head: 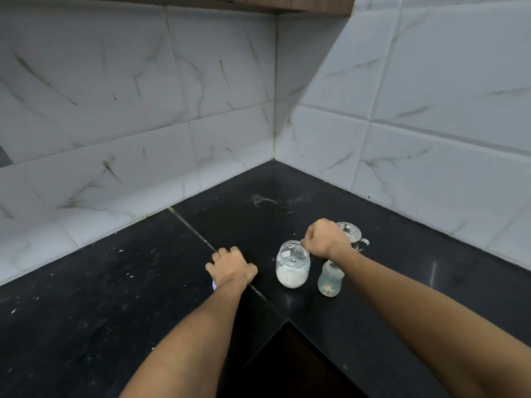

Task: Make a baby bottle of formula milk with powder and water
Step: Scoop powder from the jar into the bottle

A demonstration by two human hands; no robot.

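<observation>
Baby bottle is standing upright on the black counter, just to the right of the jar, and your right forearm is crossing over its top, so its neck is hidden.

Your right hand is hovering over the jar's right rim with the fingers curled tight into a near fist. The fingertips are meeting the rim, but I cannot tell whether you are pinching anything there. The jar is standing open, with white powder filling its lower part and something shiny lying inside near the mouth.

Your left hand is lying palm down on the counter, well to the left of the jar, with the fingers bent and spread a little. A small pale blue edge is peeking out beside your wrist, and I cannot tell whether you are gripping it or only covering it.

You are working with one bottle, one jar and one steel pot. The pot, with a knobbed lid and a side handle, is standing just behind your right hand, which is covering its left side.

A whitish smear is showing on the counter toward the corner, and pale specks are dotting the left slab. Marbled white tiles are lining both walls, and a wooden edge is running above.
</observation>
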